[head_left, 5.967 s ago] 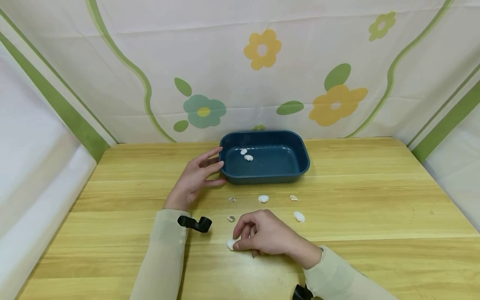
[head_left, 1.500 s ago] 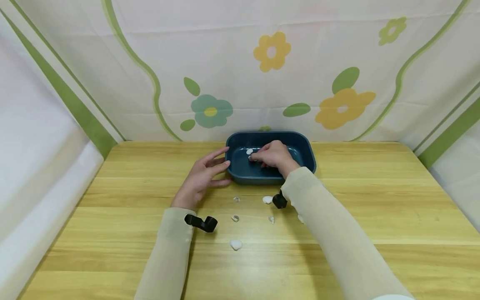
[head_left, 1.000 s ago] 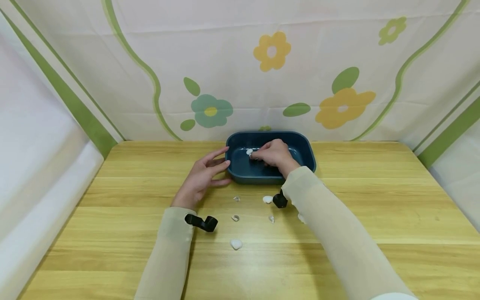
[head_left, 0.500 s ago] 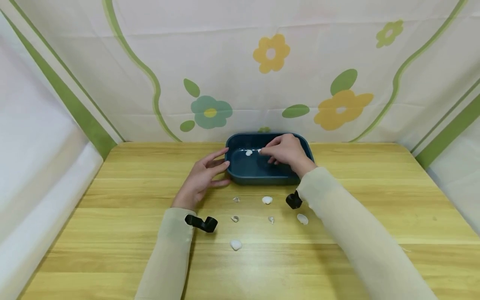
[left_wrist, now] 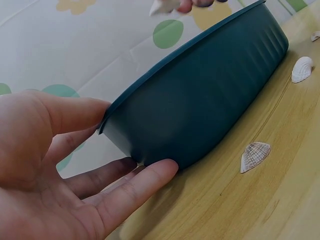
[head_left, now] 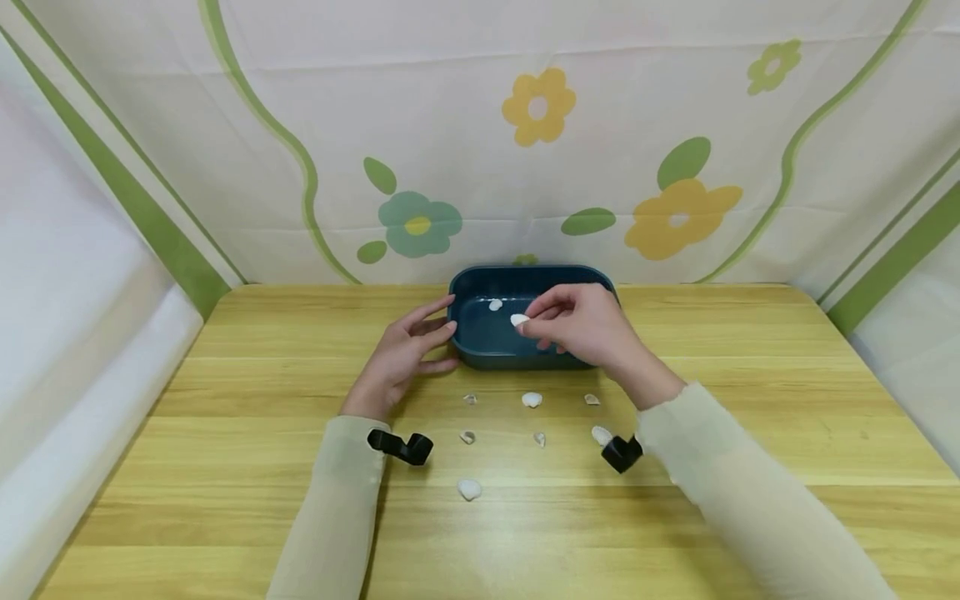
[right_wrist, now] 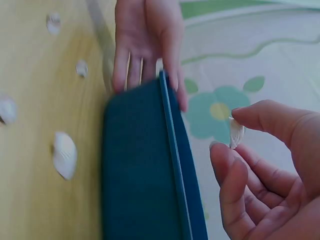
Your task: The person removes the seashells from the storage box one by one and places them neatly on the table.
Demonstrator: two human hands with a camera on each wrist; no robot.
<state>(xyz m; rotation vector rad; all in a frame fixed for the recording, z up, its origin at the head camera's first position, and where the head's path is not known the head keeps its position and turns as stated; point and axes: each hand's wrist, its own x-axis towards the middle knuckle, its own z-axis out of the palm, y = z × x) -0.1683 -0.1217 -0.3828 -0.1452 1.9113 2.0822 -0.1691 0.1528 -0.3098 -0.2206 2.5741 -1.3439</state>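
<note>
Between thumb and fingertips my right hand [head_left: 581, 325] pinches a small white seashell [head_left: 520, 320], held over the dark blue rectangular tub [head_left: 517, 362]. In the right wrist view the pinched seashell [right_wrist: 237, 133] is level with the tub's rim [right_wrist: 175, 150], a little apart from it. My left hand [head_left: 397, 354] touches the tub's left end with spread, extended fingers; the left wrist view has the thumb at the rim and lower fingers [left_wrist: 145, 182] near the base. One white shell [head_left: 496, 305] lies inside the tub, towards its left end.
Several shells lie spaced out on the wooden table [head_left: 750, 400] before the tub, including white ones at the centre [head_left: 532, 400], right [head_left: 602, 435] and front left [head_left: 468, 490]. A flowered cloth [head_left: 480, 167] hangs behind. Each wrist carries a black camera mount [head_left: 401, 447].
My right hand left the front-left shell, reached into the tub, took one of its two shells and lifted it towards the near rim. My left hand has stayed at the tub's end.
</note>
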